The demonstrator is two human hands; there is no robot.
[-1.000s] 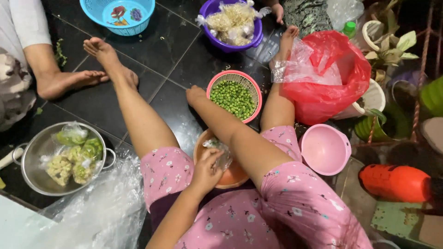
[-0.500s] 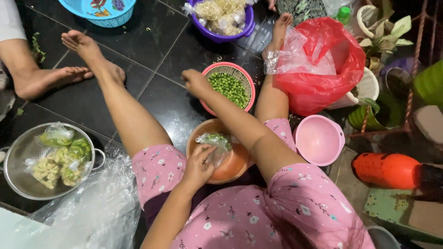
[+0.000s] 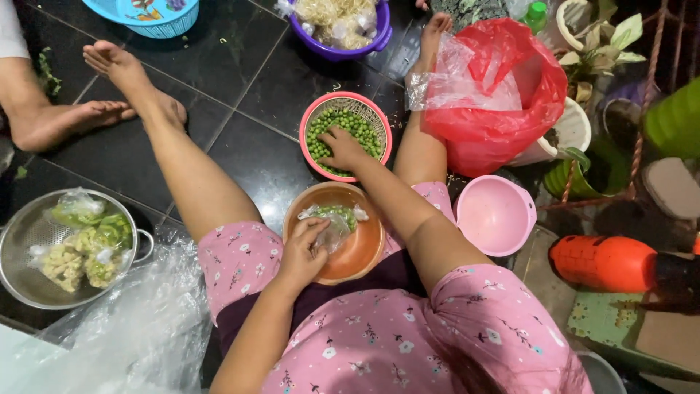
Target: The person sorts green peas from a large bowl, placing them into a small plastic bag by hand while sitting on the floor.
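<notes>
My left hand (image 3: pixel 302 252) grips a small clear plastic bag (image 3: pixel 337 222) with some green peas in it, held inside an orange bowl (image 3: pixel 364 252) between my thighs. My right hand (image 3: pixel 343 149) lies palm down on the green peas (image 3: pixel 357 124) in a pink basket (image 3: pixel 379 120) on the black tiled floor just beyond the bowl. Its fingers are spread and dip into the peas.
An empty pink bowl (image 3: pixel 496 215) sits by my right knee, with a red plastic bag (image 3: pixel 503 109) behind it. A steel colander (image 3: pixel 22 241) of bagged vegetables and a clear plastic sheet (image 3: pixel 138 321) lie left. Another person's feet (image 3: pixel 65 120), a purple bowl (image 3: pixel 343 47) and a blue basket (image 3: pixel 157 18) lie beyond.
My right hand has moved from the left rim of the pink basket onto the peas. My left hand stays on the bag in the orange bowl.
</notes>
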